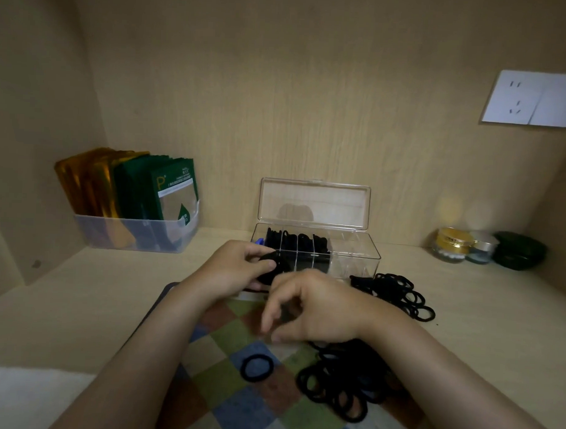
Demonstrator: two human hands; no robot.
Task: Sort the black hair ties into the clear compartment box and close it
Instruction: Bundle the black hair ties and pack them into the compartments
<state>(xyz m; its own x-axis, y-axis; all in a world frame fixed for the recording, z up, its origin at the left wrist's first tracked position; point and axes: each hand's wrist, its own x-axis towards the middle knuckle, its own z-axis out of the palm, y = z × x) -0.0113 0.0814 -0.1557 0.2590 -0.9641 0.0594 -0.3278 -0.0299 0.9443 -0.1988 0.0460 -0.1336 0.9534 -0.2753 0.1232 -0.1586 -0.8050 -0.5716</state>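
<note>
- The clear compartment box [354, 258] is set at the middle of the tabletop [79, 303], close to the far wall. Its lid [314, 202] is stood open and upright behind it.
- Black hair ties [298, 242] are packed on edge in the box's left compartments.
- A bunch of ties [270, 268] is gripped by the left hand [235, 270], right at the near left corner of the box.
- The right hand [313, 308] is held just in front of the box, its fingers loosely curled and blurred. Whether anything is pinched in them cannot be told.
- A loose pile of ties [397, 293] is spread on the tabletop just beside the box's near right corner.
- A larger pile [340, 383] is heaped on a checked cloth [236, 402] nearer still, partly under the right forearm.
- A single tie [256, 368] is laid flat on the cloth, left of the larger pile.
- A clear bin [130, 234] of green and gold sachets is placed at the far left.
- Small jars [454, 246] are grouped at the far right.
- A wall socket [532, 98] is mounted above the jars.
</note>
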